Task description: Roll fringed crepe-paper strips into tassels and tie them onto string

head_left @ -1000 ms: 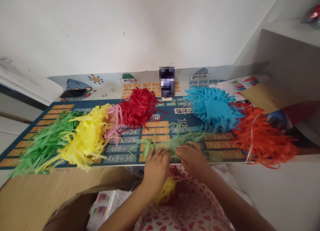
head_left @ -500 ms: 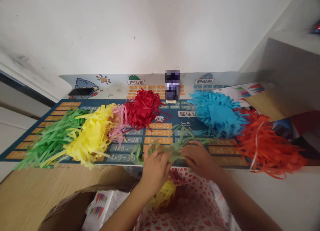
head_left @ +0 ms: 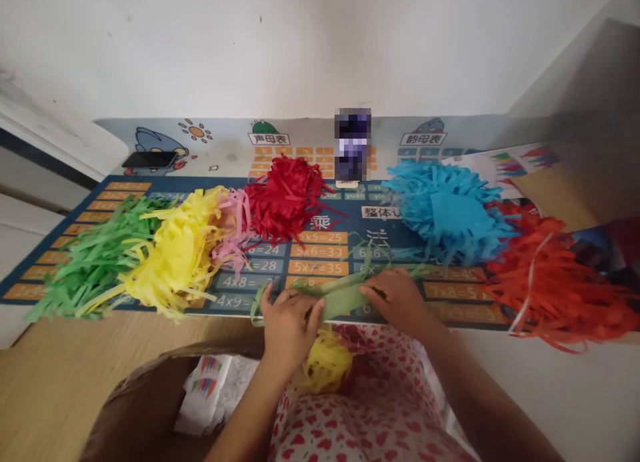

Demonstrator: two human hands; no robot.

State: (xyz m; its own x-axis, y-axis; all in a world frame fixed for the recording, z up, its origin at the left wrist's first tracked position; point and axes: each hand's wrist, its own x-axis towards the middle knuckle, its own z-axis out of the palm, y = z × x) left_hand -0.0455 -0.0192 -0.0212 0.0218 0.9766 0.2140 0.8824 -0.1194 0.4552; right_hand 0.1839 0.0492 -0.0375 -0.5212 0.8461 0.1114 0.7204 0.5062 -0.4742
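Observation:
A pale green fringed tissue-paper tassel [head_left: 344, 301] lies flattened near the front edge of the table, its strips trailing left and right. My left hand [head_left: 291, 325] grips the left part of its band, fingers bent over it. At the other end, my right hand [head_left: 397, 303] pinches the band between thumb and fingers. Left of my hands lie fringed paper bunches in green [head_left: 100, 255], yellow [head_left: 180, 249], pink [head_left: 233, 225] and red [head_left: 287, 199]. Toward the right rest a blue bunch [head_left: 450, 212] and an orange-red one [head_left: 560, 285] crossed by a pale strip.
A printed multiplication mat [head_left: 317, 267] covers the table. A phone [head_left: 150, 160] lies at the back left, and a blurred upright object [head_left: 353, 145] stands at the back. Below the table are a cardboard box [head_left: 135, 395] with printed packets [head_left: 207, 389] and yellow paper strips [head_left: 327, 362] on my lap.
Between my hands, the green tassel's band now looks flatter and more spread out. My left hand has shifted slightly left. The view has tilted, so the table sits higher in frame.

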